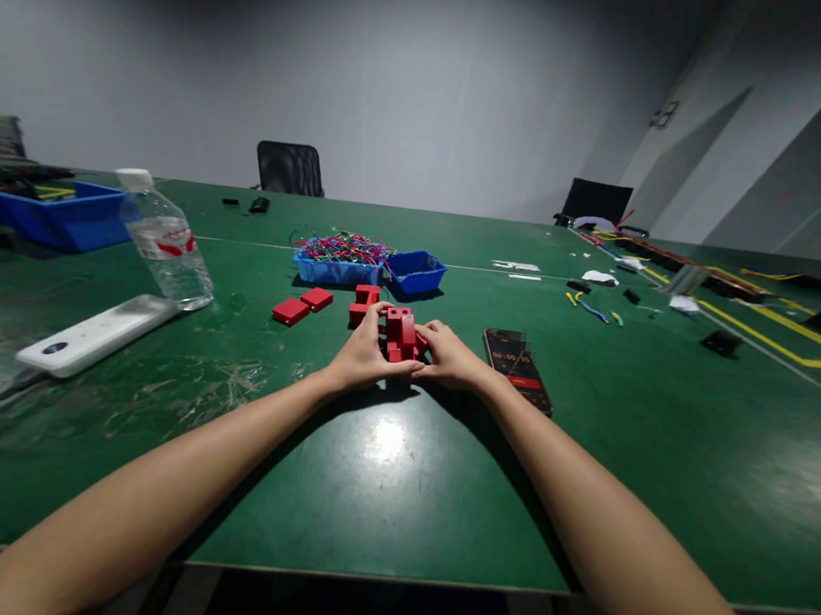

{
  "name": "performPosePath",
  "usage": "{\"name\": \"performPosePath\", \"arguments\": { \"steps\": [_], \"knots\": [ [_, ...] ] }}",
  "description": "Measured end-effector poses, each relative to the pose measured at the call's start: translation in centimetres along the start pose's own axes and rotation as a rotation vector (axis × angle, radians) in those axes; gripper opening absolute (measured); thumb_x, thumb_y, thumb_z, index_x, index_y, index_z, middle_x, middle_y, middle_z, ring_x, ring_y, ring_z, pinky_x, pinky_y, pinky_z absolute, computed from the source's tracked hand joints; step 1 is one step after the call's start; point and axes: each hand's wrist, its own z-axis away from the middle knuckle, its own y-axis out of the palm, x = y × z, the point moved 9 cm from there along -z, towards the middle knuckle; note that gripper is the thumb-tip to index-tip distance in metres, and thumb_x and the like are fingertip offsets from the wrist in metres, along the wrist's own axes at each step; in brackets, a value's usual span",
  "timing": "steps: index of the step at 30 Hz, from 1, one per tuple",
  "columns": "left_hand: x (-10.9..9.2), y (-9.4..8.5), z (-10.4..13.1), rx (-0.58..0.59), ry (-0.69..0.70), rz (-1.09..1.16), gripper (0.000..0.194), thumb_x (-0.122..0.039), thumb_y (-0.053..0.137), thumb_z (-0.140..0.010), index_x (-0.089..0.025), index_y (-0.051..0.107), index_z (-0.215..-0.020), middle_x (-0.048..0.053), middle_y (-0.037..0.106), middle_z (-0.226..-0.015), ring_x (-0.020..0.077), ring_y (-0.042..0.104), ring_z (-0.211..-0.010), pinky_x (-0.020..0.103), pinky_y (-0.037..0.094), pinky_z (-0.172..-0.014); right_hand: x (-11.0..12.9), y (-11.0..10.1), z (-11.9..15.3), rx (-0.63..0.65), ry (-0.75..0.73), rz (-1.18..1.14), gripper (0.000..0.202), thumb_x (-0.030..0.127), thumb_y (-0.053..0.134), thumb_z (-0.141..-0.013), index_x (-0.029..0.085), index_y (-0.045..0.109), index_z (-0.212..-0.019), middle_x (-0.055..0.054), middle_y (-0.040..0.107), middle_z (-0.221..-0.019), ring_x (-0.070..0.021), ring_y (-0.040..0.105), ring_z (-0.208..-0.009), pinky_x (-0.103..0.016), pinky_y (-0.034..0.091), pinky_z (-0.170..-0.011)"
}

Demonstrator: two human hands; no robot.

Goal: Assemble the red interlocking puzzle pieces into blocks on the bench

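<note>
Between my two hands, over the green table, is a cluster of red blocks. My left hand grips its left side, thumb toward the front. From the right, my right hand closes on the same cluster, and the two thumbs nearly meet. Fingers cover part of the blocks, so I cannot tell how they join. Just behind my left hand stand more red blocks. Farther left lie two flat red blocks, apart from the hands.
Behind the hands are a light-blue bin of coloured wires and a dark-blue bin. A phone showing a timer lies right. On the left are a tilted water bottle, a white power strip and a larger blue bin. Pliers lie far right.
</note>
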Motion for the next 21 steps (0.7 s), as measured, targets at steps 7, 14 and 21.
{"name": "performPosePath", "arguments": {
  "steps": [7, 14, 21],
  "knots": [
    [0.8, -0.2, 0.1, -0.055, -0.063, -0.079, 0.086, -0.045, 0.080, -0.060, -0.017, 0.033, -0.127, 0.014, 0.054, -0.120, 0.0283, 0.059, -0.110, 0.045, 0.047, -0.097, 0.4, -1.1, 1.1, 0.001, 0.117, 0.247, 0.053, 0.040, 0.068, -0.082, 0.018, 0.054, -0.128, -0.015, 0.055, -0.105, -0.0279, 0.055, -0.097, -0.039, 0.044, -0.085],
    [1.0, 0.4, 0.1, 0.008, -0.084, -0.040, 0.085, -0.044, 0.079, -0.063, -0.018, 0.031, -0.129, 0.012, 0.056, -0.116, 0.0254, 0.061, -0.104, 0.043, 0.050, -0.093, -1.3, -2.0, 1.5, -0.158, 0.255, 0.248, 0.041, 0.043, 0.069, -0.080, 0.014, 0.056, -0.106, -0.018, 0.057, -0.107, -0.0313, 0.056, -0.098, -0.043, 0.045, -0.083],
    [0.6, 0.5, 0.3, 0.046, -0.070, -0.052, 0.090, -0.042, 0.078, -0.064, -0.018, 0.027, -0.135, 0.016, 0.052, -0.127, 0.0281, 0.057, -0.115, 0.045, 0.046, -0.100, -2.7, -2.2, 0.8, -0.410, 0.283, 0.038, 0.038, 0.030, 0.069, -0.077, 0.015, 0.051, -0.107, -0.014, 0.060, -0.105, -0.0272, 0.058, -0.099, -0.041, 0.047, -0.088]
  ]
}}
